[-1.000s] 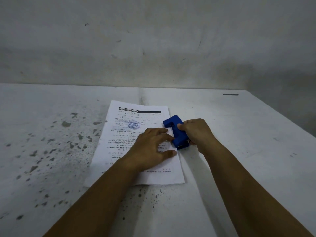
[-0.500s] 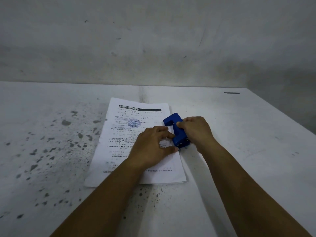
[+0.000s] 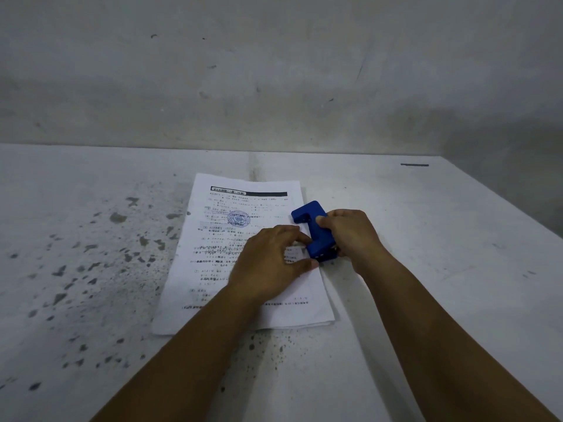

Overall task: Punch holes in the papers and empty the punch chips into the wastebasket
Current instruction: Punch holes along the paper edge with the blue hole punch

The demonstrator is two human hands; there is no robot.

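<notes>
Punch: the blue hole punch (image 3: 313, 231) sat at the right-hand edge of the papers (image 3: 243, 254), roughly midway along that edge, its mouth turned toward the sheets.
Papers: a thin printed stack lay flat on the surface (image 3: 426, 239), its header at the far end; whether the edge was seated in the punch slot could not be told.
Right hand: the right hand (image 3: 350, 233) was wrapped around the punch from the outer side, thumb on its top, gripping it.
Left hand: the left hand (image 3: 271, 257) lay palm down on the sheets with fingers curled, the fingertips touching the punch and pinning the paper beside it; it was pressing, not clasping anything.
Step in hand: it looked like aligning the punch before the press.
Doing it well: the sheets would want squaring and pushing fully into the slot, the left hand kept firm so nothing skewed, then one straight press down.
Still to do: no wastebasket was in view, so emptying the chips probably lay ahead.
Writing: a dark header bar carried characters too blurred to read; below it sat a round bluish stamp and lines of small illegible print.
Surface: pale, with dark flecks to the left.
</notes>
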